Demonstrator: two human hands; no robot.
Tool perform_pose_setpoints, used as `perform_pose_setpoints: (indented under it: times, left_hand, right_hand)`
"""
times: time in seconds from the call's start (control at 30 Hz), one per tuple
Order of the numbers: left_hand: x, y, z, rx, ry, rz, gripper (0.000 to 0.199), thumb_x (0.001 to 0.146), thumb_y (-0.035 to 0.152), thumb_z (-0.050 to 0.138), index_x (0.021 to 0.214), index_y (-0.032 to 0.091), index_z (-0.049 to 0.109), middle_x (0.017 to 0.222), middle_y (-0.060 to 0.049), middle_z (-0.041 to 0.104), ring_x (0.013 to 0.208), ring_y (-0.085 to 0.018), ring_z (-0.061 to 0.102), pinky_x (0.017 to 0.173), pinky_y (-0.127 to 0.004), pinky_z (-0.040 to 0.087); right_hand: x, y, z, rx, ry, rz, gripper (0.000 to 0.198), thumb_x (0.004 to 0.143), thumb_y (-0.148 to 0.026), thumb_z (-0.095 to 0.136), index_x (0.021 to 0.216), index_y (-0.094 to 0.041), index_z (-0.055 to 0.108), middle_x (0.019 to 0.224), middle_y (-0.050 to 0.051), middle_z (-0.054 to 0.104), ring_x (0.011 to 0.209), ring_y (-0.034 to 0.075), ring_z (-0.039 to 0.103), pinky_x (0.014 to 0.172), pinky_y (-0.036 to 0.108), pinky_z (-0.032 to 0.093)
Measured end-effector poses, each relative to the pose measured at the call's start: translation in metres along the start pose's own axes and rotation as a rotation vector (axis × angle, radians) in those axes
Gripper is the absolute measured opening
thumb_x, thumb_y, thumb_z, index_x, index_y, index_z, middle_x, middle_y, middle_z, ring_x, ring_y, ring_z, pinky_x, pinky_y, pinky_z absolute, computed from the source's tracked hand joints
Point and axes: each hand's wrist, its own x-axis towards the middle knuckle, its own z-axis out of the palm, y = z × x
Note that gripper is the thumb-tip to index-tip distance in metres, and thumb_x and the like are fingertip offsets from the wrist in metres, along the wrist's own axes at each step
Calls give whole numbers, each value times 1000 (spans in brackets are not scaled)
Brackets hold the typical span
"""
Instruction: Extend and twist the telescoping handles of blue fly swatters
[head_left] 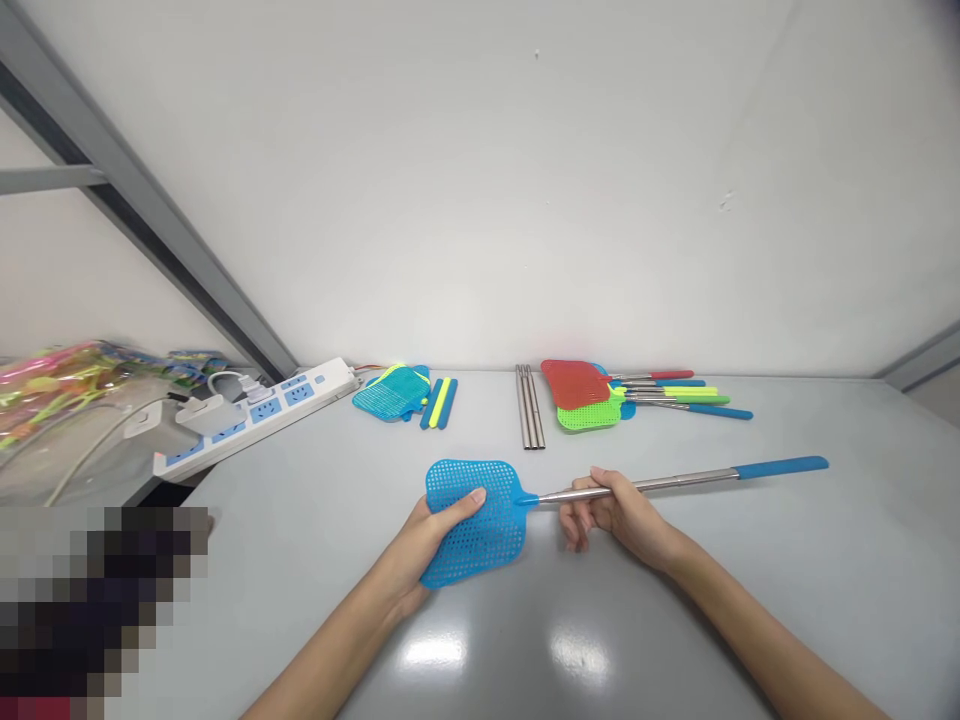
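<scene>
Plain whitish wall (480, 180) at the back, smooth grey tabletop (825, 600) below it with two bright glare spots near the front edge, all from the head view. Front and center is a blue fly swatter (491, 535), held in both hands over the table and lying nearly crosswise, mesh end to the left. Left hand (420, 545) has the mesh head pinched at its outer side, thumb flat on top and the other fingers tucked underneath (hidden, so can't tell exactly how they sit). Right hand (619, 510) pinches the steel rod (686, 481) between thumb and forefinger, remaining fingers curled loosely below it. Past that, the rod runs right and slightly up into a blue handle grip (780, 467).

Behind the hands, near the wall, left to right: a pile of loose swatter heads (394, 392), mostly teal with some yellow; three loose grips (439, 403), blue-yellow-blue; three bare steel rods (529, 410) side by side; then a heap of swatters with rods and grips attached (577, 385), red head on top of a green one.

Far left there's a white power strip (262, 415) with chargers plugged in, plus clear plastic packaging (75, 400) with colorful stuff inside.
</scene>
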Motion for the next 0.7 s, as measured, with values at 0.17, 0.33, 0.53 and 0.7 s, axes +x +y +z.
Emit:
perform_pose_setpoints:
  times: [0.17, 0.33, 0.53, 0.7]
  left_hand:
    - [0, 0, 1, -5, 4, -1, 39, 65, 33, 61, 99, 14, 56, 92, -11, 64, 80, -24, 61, 72, -35, 49]
    - [0, -1, 4, -6, 13, 7, 38, 65, 32, 61, 99, 14, 56, 92, -11, 64, 79, -23, 61, 71, -34, 49]
    - [-3, 0, 12, -10, 74, 8, 36, 67, 29, 59, 99, 12, 55, 92, -13, 64, 79, -23, 61, 71, -36, 49]
    - [-3, 1, 14, -7, 72, 19, 32, 67, 28, 60, 94, 12, 58, 89, -12, 65, 77, -23, 62, 71, -35, 49]
  right_hand:
    - [0, 0, 0, 9, 5, -2, 46, 82, -39, 19, 55, -15, 47, 57, 6, 52, 57, 18, 53, 56, 31, 38]
    - [0, 2, 0, 0, 3, -15, 47, 82, -38, 17, 55, -15, 48, 58, 6, 53, 57, 18, 53, 55, 30, 37]
    - [1, 4, 0, -25, -2, -13, 49, 82, -39, 17, 55, -14, 49, 60, 7, 53, 59, 17, 53, 53, 29, 37]
    - [1, 4, 1, -34, 2, -19, 48, 83, -39, 17, 56, -14, 49, 60, 7, 53, 59, 17, 53, 54, 28, 37]
